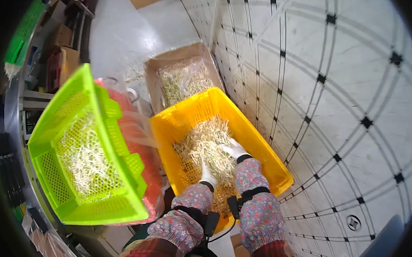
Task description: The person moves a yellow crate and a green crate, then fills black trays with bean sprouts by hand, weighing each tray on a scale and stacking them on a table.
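Note:
A yellow perforated crate [258, 153] holds a heap of pale, thin sprouts [206, 140]. Both my hands wear white gloves and are in this crate. At the heap's near left side is my left hand [207, 176], its fingers partly hidden among the sprouts. My right hand [235, 150] touches the heap's right side, fingers pointing left into it. How far the fingers of either hand are closed is hard to make out. To the left, a tilted light green crate [57, 180] has more white sprouts [89, 165] on its bottom.
Behind the yellow crate stands a cardboard box [155, 91] lined with plastic, with greenish sprouts inside. Red material under clear plastic [148, 178] lies beneath the green crate. A patterned tiled wall [326, 108] rises on the right. Shelving with boxes [67, 56] is at the left.

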### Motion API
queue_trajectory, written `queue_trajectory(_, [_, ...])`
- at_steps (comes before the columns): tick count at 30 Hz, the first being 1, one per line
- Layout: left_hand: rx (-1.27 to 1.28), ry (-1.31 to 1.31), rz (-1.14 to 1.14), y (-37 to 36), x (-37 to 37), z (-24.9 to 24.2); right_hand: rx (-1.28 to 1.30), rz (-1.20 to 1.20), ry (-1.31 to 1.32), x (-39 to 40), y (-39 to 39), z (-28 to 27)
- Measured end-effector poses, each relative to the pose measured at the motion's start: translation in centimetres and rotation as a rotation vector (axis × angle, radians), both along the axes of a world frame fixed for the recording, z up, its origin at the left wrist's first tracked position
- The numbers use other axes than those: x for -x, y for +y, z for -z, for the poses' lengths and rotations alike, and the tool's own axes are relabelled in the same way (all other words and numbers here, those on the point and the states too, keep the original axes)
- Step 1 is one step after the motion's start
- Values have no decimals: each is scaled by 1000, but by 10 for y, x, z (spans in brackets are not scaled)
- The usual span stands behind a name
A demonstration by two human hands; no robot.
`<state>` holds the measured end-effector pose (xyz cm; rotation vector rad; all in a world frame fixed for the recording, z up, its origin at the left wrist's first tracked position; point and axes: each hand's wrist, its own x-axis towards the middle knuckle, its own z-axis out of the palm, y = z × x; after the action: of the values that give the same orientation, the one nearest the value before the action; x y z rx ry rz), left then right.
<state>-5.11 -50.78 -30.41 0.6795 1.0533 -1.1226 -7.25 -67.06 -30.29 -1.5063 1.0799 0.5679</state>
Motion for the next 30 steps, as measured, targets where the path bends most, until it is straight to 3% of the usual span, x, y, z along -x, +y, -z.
queue_trajectory(2, [137, 12, -59, -12, -8, -55, -30, -2, -86, 6, -11, -27])
queue_trajectory(4, [267, -153, -117, -15, 12, -57, 1, 42, -149, 17, -21, -45])
queue_trajectory(6, [389, -115, -147, -23, 15, -83, 16, 64, -105, 6, -25, -140])
queue_trajectory(9, [271, -144, -38, -28, 22, -147, -97, 272, -499, 15, -28, -173])
queue_trajectory(10, [224, -153, 10, -27, 19, -158, -52, 287, -454, 14, -25, -210])
queue_trajectory(12, [360, -65, 38, -21, 5, -229, 56, 349, -373, 11, -18, -269])
queue_trajectory(13, [375, -180, -31, -32, 15, -185, 219, 180, -434, 12, -17, -287])
queue_trajectory(14, [399, -206, -65, -27, 1, -215, 157, 241, -492, 11, -11, -305])
queue_trajectory(17, [75, -441, 30, 6, -23, -302, 312, 206, -514, -9, 17, -362])
queue_trajectory(18, [248, -463, -38, 10, -31, -284, 307, 207, -554, -22, 33, -383])
queue_trajectory(20, [222, -408, -39, 78, -71, -434, 349, 121, -638, -49, 60, -413])
queue_trajectory(21, [272, -464, -68, 79, -81, -418, 355, 42, -729, -61, 70, -426])
queue_trajectory(22, [296, -538, -119, 83, -95, -385, 259, 16, -847, -82, 70, -405])
queue_trajectory(23, [172, -698, -52, 89, -109, -368, 228, -86, -1000, -106, 81, -406])
queue_trajectory(24, [8, -827, 22, 108, -135, -362, 5, -1, -1017, -132, 112, -433])
queue_trajectory(25, [-16, -866, -66, 138, -149, -381, -213, 37, -993, -139, 155, -476])
queue_trajectory(26, [-10, -905, -102, 153, -151, -402, -189, 38, -1011, -149, 170, -479])
queue_trajectory(27, [85, -991, -123, 182, -164, -411, -40, -10, -1060, -162, 186, -477])
queue_trajectory(28, [227, -927, -118, 225, -164, -477, 123, -45, -1092, -179, 204, -470])
queue_trajectory(30, [464, -855, -118, 269, -202, -449, -29, -7, -1065, -212, 233, -442])
